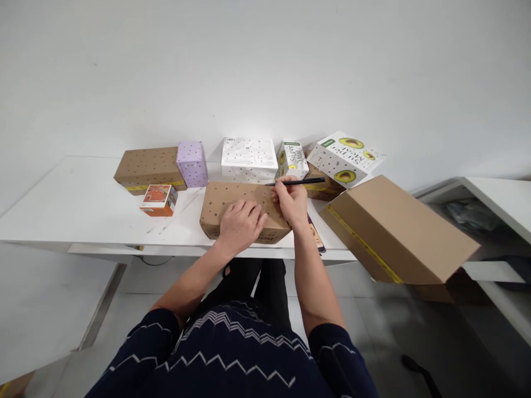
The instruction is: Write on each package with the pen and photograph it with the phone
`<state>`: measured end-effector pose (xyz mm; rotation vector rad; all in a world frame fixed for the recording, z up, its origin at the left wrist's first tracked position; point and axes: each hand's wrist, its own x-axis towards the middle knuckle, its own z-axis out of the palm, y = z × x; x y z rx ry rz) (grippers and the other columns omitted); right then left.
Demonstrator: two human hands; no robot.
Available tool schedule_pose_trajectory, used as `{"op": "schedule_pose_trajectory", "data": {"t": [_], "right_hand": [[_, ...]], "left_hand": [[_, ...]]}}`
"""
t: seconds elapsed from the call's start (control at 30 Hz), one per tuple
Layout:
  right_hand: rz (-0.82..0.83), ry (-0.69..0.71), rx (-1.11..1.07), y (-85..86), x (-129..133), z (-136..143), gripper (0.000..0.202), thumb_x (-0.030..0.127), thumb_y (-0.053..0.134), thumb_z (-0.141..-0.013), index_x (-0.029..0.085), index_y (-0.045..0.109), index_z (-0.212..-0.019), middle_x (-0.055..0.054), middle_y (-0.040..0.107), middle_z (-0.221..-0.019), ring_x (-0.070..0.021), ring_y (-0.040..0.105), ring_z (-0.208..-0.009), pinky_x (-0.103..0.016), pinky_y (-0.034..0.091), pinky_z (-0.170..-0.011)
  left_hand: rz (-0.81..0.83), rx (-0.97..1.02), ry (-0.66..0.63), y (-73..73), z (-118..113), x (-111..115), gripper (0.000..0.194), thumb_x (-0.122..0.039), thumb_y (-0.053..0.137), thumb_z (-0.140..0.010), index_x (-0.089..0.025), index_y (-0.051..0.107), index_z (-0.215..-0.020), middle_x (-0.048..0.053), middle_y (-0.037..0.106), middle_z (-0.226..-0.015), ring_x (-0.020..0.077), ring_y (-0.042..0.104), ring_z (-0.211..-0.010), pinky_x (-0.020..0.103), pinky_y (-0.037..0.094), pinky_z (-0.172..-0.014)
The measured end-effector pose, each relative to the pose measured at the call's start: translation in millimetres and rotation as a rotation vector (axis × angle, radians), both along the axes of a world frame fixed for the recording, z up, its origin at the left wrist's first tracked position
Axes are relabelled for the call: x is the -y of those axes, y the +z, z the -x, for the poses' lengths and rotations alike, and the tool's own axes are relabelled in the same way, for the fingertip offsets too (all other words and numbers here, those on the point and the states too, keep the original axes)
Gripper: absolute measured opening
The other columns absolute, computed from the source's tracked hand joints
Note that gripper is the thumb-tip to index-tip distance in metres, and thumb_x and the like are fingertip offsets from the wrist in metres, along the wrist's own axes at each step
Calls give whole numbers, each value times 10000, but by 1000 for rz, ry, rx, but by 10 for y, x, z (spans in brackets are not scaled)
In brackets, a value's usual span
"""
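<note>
A brown cardboard box (215,194) with small printed marks lies at the front edge of the table, directly before me. My left hand (241,224) rests on top of it, fingers lying over the cardboard and holding nothing. A slim black pen (313,181) is gripped in my right hand (291,202), which is closed around it above the box's right part. The pen's tip points left, near the box's far edge; I cannot tell whether it touches. Beneath my right wrist, a dark flat thing (318,235) shows beside the box, mostly hidden.
Along the wall stand another brown box (149,160), a lilac box (192,165), a white box (249,155) and avocado-printed boxes (348,157). A small orange box (160,200) sits at left. A big carton (402,226) with yellow tape juts over the table (83,204) edge at right.
</note>
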<state>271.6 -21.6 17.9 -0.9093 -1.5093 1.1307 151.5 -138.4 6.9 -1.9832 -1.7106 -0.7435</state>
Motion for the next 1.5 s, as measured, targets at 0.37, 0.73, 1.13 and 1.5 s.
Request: {"op": "schedule_pose_trajectory", "data": {"t": [0.37,0.73,1.13,1.5], "right_hand": [[-179,-101,271,-17,15,-22,207,382,507,-898,199,568,-823,18,621,-658,-144,574,-593,-255,431,-625],[-195,-77,305,-16,9,-21,202,389,499,-908,209,563,-844,13,631,-660,-152,581,-585,-257,424,-625],[-204,-88,322,-17,12,-27,216,387,482,-915,201,563,-841,15,626,-653,-159,596,-599,-262,429,-643],[-194,-84,335,-4,7,-26,208,382,487,-908,202,559,-832,24,614,-624,-151,578,-578,-262,429,-638]], "left_hand": [[34,19,-1,25,-5,5,277,-297,470,-973,-158,686,-1076,104,712,-1023,244,605,-955,391,432,-805],[25,-1,3,8,-10,1,276,-291,468,-974,-152,680,-1082,97,708,-1037,239,596,-958,388,420,-797],[17,-40,22,10,-7,8,273,-292,468,-979,-151,675,-1087,83,712,-1055,231,597,-964,369,427,-801],[12,-48,28,8,-8,3,275,-296,466,-979,-155,679,-1081,82,712,-1047,228,591,-959,370,425,-801]]}}
